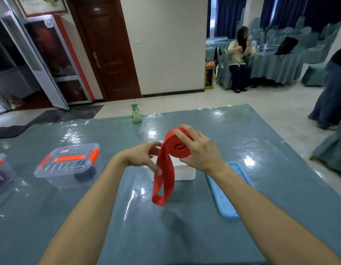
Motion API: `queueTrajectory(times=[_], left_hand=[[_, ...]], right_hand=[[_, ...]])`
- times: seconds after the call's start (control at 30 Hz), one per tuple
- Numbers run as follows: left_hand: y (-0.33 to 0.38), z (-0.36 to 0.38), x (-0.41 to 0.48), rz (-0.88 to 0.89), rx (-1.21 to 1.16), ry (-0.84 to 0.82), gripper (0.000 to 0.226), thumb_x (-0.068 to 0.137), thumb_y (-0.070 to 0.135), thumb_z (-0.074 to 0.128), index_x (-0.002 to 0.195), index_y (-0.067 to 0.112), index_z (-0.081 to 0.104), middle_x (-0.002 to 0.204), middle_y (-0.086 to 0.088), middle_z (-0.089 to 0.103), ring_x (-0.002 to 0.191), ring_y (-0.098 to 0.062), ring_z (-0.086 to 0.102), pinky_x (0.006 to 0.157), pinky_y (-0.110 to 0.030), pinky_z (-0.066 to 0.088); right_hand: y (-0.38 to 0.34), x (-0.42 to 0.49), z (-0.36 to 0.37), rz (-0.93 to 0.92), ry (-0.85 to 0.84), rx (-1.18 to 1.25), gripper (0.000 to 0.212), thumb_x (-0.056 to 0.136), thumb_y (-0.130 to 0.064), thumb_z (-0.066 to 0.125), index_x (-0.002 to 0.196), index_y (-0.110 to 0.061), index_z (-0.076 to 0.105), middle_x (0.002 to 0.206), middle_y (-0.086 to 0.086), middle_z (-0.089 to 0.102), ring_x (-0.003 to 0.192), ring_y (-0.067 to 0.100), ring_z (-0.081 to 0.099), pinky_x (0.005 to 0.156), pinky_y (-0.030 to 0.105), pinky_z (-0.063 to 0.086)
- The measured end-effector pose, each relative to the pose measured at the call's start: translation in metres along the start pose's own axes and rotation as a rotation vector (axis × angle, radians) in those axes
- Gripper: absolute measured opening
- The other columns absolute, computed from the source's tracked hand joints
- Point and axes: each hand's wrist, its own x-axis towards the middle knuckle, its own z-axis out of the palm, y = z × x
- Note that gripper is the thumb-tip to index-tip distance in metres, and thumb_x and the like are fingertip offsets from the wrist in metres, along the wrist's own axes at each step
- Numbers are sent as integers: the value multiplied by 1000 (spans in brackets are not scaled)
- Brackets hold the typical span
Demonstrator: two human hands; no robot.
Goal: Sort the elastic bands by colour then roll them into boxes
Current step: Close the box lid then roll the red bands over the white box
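Head: right hand (201, 151) grips red band (177, 147) (half-rolled).

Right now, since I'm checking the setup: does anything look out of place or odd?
Only the green spray bottle at the far edge of the table seems unrelated to sorting. The blue lid lies off the white box. Nothing looks spilled or damaged.

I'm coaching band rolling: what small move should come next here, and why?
Probably wind another turn: the right hand grips the coiled part of the red band, while a long tail hangs loose below the left hand, in front of the open white box.
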Motion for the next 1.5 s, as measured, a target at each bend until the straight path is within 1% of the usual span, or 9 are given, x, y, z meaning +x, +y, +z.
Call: queueTrajectory(times=[0.13, 0.33, 0.57, 0.73, 0.83, 0.93, 1.03, 1.23, 1.5], left_hand=[[-70, 73, -6, -174, 66, -31, 76, 75, -20, 86, 143, 2, 62, 148, -9, 67, 142, -26, 61, 121, -43, 47], [-103, 134, -4, -214, -124, 94, 57, 76, -29, 78, 127, -5, 72, 122, -17, 80, 119, -29, 75, 107, -48, 59], [-134, 133, -20, -213, -334, 565, 26, 90, -8, 82, 110, -9, 64, 99, -31, 76, 86, -41, 75, 87, -58, 63], [-158, 97, -40, -360, -416, 1010, 18, 96, -6, 67, 99, -7, 49, 97, -33, 67, 70, -45, 77, 41, -23, 52], [-176, 78, -50, -422, -325, 1113, 17, 95, -7, 66, 100, -4, 50, 100, -32, 66, 62, -40, 73, 40, -35, 57], [-191, 66, -55, -535, -58, 872, 31, 93, 7, 76, 116, 1, 57, 118, -25, 67, 96, -46, 75, 83, -55, 62], [-180, 54, -55, -522, 135, 399, 98, 79, 32, 99, 156, 5, 46, 156, -16, 52, 144, -34, 55, 119, -47, 45], [-57, -3, -29, 191, -271, 390, 93, 68, 58, 99, 147, 26, 64, 137, 7, 76, 132, -7, 68, 114, -25, 52], [22, -37, 7, 306, -103, 178, 53, 57, 39, 108, 102, 22, 84, 101, -7, 85, 99, -28, 83, 97, -47, 65]], right_hand=[[-5, 4, -2, 72, 64, 53, 72, 83, -49, 63, 151, -30, 49, 151, 1, 53, 94, 35, 67, 65, 45, 63], [-5, 9, -10, 167, 111, 109, 73, 82, -54, 72, 148, -32, 51, 150, -5, 53, 96, 30, 69, 73, 40, 61], [8, 1, -13, 240, 109, 63, 75, 80, -50, 75, 148, -33, 51, 149, -9, 51, 101, 26, 66, 73, 37, 59], [8, -1, -3, 260, 89, 55, 80, 76, -45, 76, 149, -38, 46, 149, -12, 48, 100, 26, 65, 68, 38, 61], [0, 3, 4, 218, 70, 63, 77, 78, -50, 71, 149, -40, 45, 151, -14, 47, 101, 23, 64, 68, 35, 59], [-10, 6, 13, 141, 43, 63, 80, 77, -47, 68, 152, -38, 42, 153, -9, 47, 102, 26, 65, 69, 36, 61], [-22, 8, 19, 41, 15, 67, 77, 80, -41, 71, 152, -35, 46, 155, -4, 48, 102, 31, 65, 73, 42, 63], [-40, 10, 15, -96, -54, 20, 67, 84, -37, 73, 148, -29, 54, 152, 4, 53, 93, 35, 65, 67, 47, 60], [-27, 7, -5, -34, 11, -4, 62, 92, -48, 74, 148, -25, 62, 152, 5, 55, 96, 34, 66, 71, 49, 61]])
